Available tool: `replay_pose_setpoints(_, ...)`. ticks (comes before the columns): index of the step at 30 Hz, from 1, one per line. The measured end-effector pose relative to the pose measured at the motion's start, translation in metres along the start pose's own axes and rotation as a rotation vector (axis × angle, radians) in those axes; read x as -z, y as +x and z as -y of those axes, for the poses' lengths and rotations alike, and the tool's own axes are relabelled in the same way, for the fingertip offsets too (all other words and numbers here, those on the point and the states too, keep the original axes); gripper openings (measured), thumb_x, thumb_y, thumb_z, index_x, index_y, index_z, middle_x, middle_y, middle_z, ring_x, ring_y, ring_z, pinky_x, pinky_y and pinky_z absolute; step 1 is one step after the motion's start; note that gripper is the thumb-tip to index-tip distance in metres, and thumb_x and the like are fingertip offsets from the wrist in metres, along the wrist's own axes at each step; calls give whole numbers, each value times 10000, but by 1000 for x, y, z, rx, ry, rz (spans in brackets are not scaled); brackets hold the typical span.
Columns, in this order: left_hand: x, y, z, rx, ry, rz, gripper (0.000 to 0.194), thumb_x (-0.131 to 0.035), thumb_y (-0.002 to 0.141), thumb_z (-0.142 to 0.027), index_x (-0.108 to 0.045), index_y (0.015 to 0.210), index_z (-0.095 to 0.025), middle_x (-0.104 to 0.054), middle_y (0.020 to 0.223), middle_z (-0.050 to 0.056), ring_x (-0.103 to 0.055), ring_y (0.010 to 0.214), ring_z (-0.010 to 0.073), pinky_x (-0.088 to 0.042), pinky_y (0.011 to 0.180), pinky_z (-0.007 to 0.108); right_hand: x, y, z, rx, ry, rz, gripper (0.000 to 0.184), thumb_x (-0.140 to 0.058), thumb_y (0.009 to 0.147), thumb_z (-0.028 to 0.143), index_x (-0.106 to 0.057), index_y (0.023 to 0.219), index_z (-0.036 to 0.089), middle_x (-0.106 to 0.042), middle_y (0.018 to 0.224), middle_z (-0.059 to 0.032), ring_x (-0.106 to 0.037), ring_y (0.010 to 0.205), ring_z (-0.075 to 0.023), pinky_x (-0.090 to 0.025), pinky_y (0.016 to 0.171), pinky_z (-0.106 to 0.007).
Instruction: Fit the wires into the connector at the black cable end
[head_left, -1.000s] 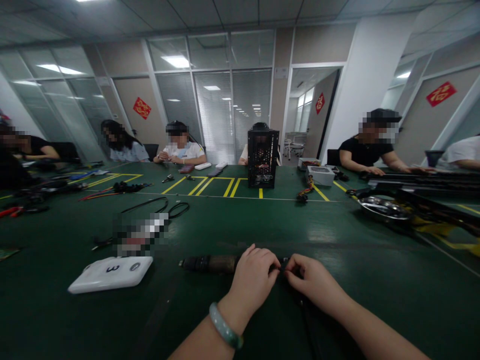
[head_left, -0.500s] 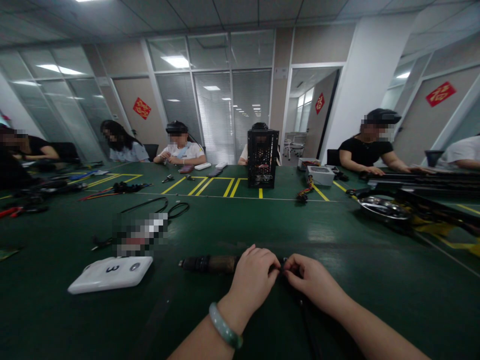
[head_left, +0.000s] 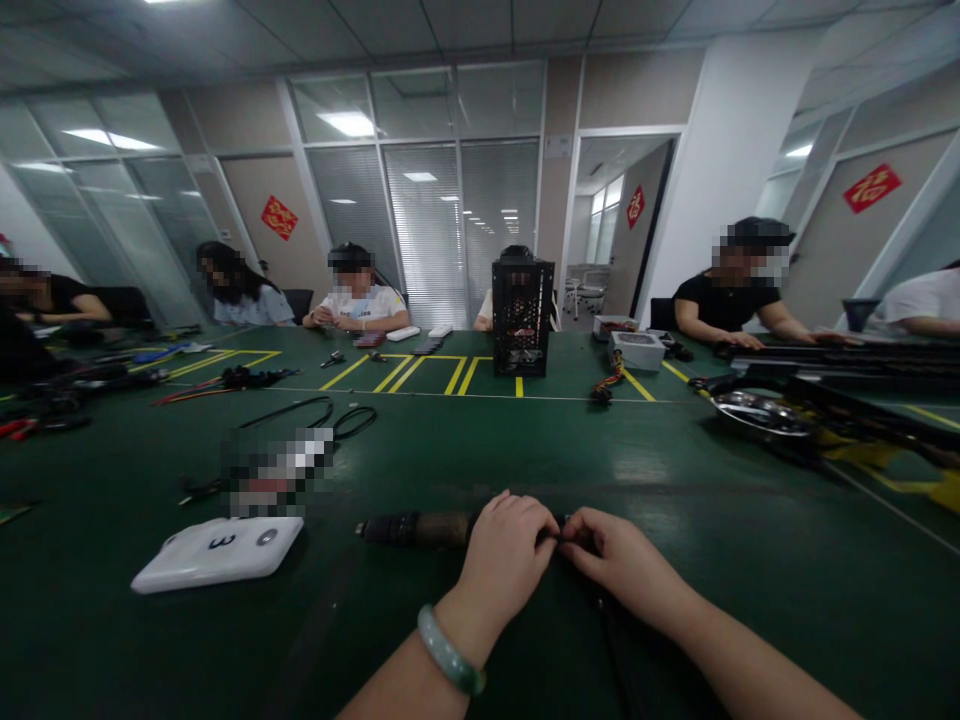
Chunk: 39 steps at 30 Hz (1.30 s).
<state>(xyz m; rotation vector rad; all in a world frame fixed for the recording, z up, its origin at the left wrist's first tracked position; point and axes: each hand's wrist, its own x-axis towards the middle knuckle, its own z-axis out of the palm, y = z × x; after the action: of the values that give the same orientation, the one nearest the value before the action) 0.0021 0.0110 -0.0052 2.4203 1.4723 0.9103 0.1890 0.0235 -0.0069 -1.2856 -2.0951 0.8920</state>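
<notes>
Moved: view has tipped slightly, so the far room sits a touch further left; the hands have shifted barely at all.

Left hand (head_left: 506, 560): lies over the right end of a sleeved cable bundle (head_left: 420, 528), a jade bangle (head_left: 448, 650) on the wrist.

Right hand (head_left: 622, 570): comes in from the right and meets the left hand at that same end, where a black cable (head_left: 611, 640) runs toward the near side.

Fingers: both sets closed and pressed together at the join, gripping the bundle end and cable; the exact hold is hidden behind them.

Cable bundle: flat on the near part of the bench (head_left: 675, 470), just right of centre, pointing left; its dark tip lies bare.

Near left: a white pad marked 3 (head_left: 217, 553), with a pixelated object (head_left: 277, 470) beyond it — too blurred to name — and a looped black wire (head_left: 322, 412).

Far side: a black mesh PC case (head_left: 523, 315) stands among yellow tape lines (head_left: 394, 373), a power supply unit (head_left: 637, 351) to its right.

Right: a metal tray (head_left: 761, 413) lies under a long black rack (head_left: 847, 368), where a co-worker in a black top (head_left: 727, 305) rests both hands.
</notes>
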Motion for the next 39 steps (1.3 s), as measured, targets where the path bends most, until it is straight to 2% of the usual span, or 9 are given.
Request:
replay_pose_setpoints(10, 0, 1, 1, -1, 11, 33, 105, -634, 802, -154, -627, 864, -239, -641, 928, -18, -564, 922, 197, -390, 915, 394, -2, 0, -5, 4, 30, -19, 101, -572, 835, 208, -652, 897, 200, -688, 801, 7, -628, 729, -149, -431, 645, -228)
replay_pose_setpoints(17, 0, 1, 1, -6, 41, 54, 91, -613, 824, -168, -630, 880, -238, -636, 930, -11, -569, 919, 199, -396, 861, 366, -3, 0, -8, 10, 12, -57, 88, -575, 838, 206, -659, 857, 186, -688, 813, 2, -622, 741, -145, -432, 658, -221)
replay_pose_setpoints(30, -2, 2, -6, 2, 121, 80, 154, -533, 866, -151, -654, 921, -230, -646, 960, 20, -573, 931, 204, -407, 869, 368, -5, 0, -14, 33, -17, -89, 78, -598, 831, 196, -669, 858, 180, -680, 787, 3, -601, 695, -131, -415, 614, -208)
replay_pose_setpoints(36, 4, 7, -5, -20, 122, 163, 159, -543, 865, -182, -669, 945, -238, -646, 976, 13, -583, 940, 203, -419, 850, 347, -4, 0, -17, 52, -16, -87, 77, -603, 832, 202, -668, 869, 183, -675, 800, 8, -605, 711, -130, -415, 623, -207)
replay_pose_setpoints(39, 3, 6, -2, -35, 121, 158, 172, -531, 870, -178, -657, 964, -248, -645, 975, 4, -585, 933, 196, -420, 842, 336, -4, 0, -17, 60, -13, -88, 78, -612, 825, 202, -669, 876, 185, -673, 796, 12, -603, 708, -127, -418, 627, -205)
